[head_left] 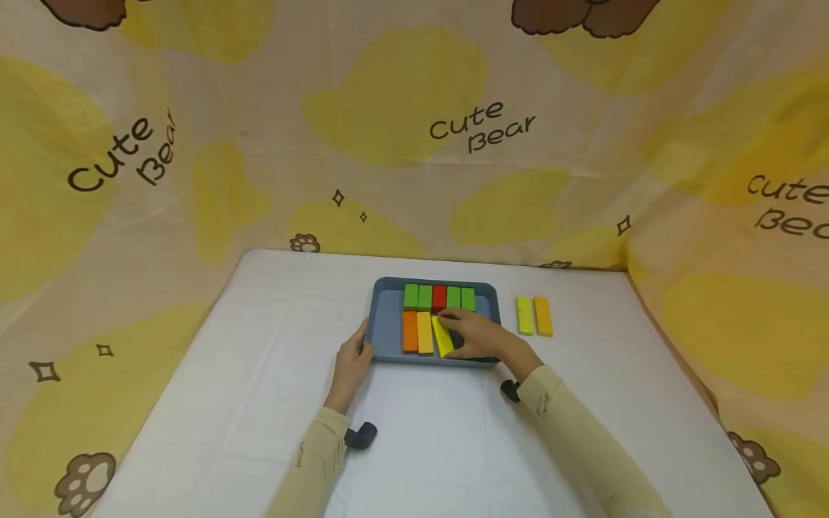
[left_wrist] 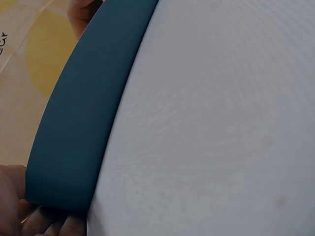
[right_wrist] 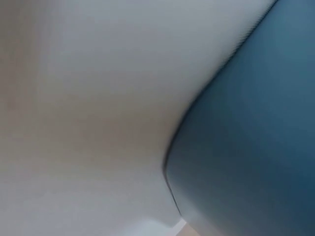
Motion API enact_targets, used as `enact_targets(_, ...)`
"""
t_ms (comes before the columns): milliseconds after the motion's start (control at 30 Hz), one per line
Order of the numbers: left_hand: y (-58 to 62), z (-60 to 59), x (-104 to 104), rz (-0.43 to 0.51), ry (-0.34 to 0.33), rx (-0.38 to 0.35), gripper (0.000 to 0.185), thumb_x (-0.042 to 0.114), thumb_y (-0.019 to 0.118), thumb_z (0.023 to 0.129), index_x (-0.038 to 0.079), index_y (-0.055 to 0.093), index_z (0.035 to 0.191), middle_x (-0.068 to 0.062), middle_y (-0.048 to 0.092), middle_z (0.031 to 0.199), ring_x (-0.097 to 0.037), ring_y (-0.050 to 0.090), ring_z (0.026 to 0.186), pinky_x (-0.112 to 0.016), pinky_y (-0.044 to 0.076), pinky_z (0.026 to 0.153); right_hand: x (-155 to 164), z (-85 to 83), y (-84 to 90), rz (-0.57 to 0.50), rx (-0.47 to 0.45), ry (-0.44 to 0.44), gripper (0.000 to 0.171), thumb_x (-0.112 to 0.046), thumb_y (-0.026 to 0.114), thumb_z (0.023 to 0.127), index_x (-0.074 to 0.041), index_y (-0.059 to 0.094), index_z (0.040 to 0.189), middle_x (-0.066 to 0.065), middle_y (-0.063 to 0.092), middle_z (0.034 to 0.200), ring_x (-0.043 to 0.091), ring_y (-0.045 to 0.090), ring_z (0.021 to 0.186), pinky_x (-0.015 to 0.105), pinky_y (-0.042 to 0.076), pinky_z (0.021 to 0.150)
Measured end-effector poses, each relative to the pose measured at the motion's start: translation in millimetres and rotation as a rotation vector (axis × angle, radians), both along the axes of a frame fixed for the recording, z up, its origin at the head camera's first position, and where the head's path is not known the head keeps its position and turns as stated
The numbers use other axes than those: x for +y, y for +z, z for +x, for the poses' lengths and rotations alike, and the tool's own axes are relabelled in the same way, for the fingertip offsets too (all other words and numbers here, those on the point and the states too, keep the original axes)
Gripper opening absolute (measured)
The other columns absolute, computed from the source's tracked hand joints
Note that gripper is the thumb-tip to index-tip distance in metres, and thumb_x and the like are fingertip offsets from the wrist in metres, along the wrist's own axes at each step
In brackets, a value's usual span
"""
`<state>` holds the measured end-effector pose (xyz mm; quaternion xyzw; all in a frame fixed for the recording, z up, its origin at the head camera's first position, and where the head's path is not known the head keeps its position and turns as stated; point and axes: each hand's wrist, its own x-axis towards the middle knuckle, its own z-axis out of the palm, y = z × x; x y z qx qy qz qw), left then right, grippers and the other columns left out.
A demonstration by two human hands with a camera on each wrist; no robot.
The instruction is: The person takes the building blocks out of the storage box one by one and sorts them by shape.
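Right hand (head_left: 478,335) pinches yellow block (head_left: 443,338) inside blue-grey tray (head_left: 387,324); long axis slants far-left to near-right, askew to amber block (head_left: 424,333) just left. Left hand (head_left: 353,358) grips tray's near-left corner.

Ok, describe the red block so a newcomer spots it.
On the white table lies a blue-grey tray. Midway along its far row of five sits the red block. It alone is red, with two green blocks on each side.
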<state>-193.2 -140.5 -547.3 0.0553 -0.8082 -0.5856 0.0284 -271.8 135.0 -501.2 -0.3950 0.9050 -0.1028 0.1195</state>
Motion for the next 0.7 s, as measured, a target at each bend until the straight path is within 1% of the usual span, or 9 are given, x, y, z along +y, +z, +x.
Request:
enact_targets(167, -0.9, 0.8, -0.1, -0.002, -0.005, -0.001, 0.057, 0.005, 0.043, 0.094, 0.005, 0.035, 0.151, -0.015, 0.036, 0.155, -0.030, 0.035, 0.144, -0.043, 0.034, 0.117, 1.0, -0.9, -4.3, -0.052, -0.012, 0.012, 0.081, -0.045, 0.075, 0.083, -0.002, 0.046, 0.145, 0.013, 0.043, 0.148, 0.030, 0.048, 0.130, 0.045, 0.045, 0.110)
enact_targets(333, -3.6, 0.9, 0.4, 0.012, -0.011, -0.002, 0.056, 0.004, 0.043, 0.095, 0.003, 0.035, 0.151, -0.014, 0.036, 0.155, -0.029, 0.034, 0.144, -0.041, 0.033, 0.117, 5.8, 1.1, -4.6, -0.095, -0.028, -0.010, 0.084, -0.049, 0.074, 0.081, -0.001, 0.047, 0.145, 0.014, 0.044, 0.146, 0.029, 0.049, 0.128, 0.046, 0.046, 0.108)
enact_targets(467, -3.5, 1.0, 0.3, 0.008, -0.010, 0.005, 0.057, 0.004, 0.043, 0.094, 0.003, 0.035, 0.150, -0.014, 0.036, 0.155, -0.028, 0.034, 0.144, -0.040, 0.034, 0.117, 13.0, 1.4, 4.1, -0.121, -0.032, -0.044, 0.087, -0.053, 0.073, 0.080, -0.002, 0.046, 0.146, 0.014, 0.043, 0.147, 0.030, 0.050, 0.126, 0.048, 0.048, 0.106)
enact_targets(600, -1.9, 0.3, 0.0, -0.006, -0.006, 0.022, 0.057, 0.002, 0.043, 0.094, 0.002, 0.035, 0.150, -0.016, 0.036, 0.155, -0.030, 0.034, 0.144, -0.042, 0.034, 0.117, 27.4, -3.1, 17.5, -0.142, 0.016, -0.058, 0.089, -0.054, 0.074, 0.078, -0.002, 0.046, 0.146, 0.015, 0.044, 0.147, 0.031, 0.051, 0.126, 0.049, 0.049, 0.105)
enact_targets(700, -0.3, 0.8, 0.0, -0.017, 0.000, 0.021, 0.057, 0.002, 0.043, 0.094, 0.002, 0.035, 0.150, -0.016, 0.037, 0.154, -0.030, 0.034, 0.144, -0.043, 0.034, 0.117, 43.5, -6.2, 27.6, -0.167, 0.039, -0.079, 0.089, -0.050, 0.077, 0.078, 0.000, 0.046, 0.145, 0.015, 0.045, 0.146, 0.032, 0.051, 0.126, 0.050, 0.048, 0.105)
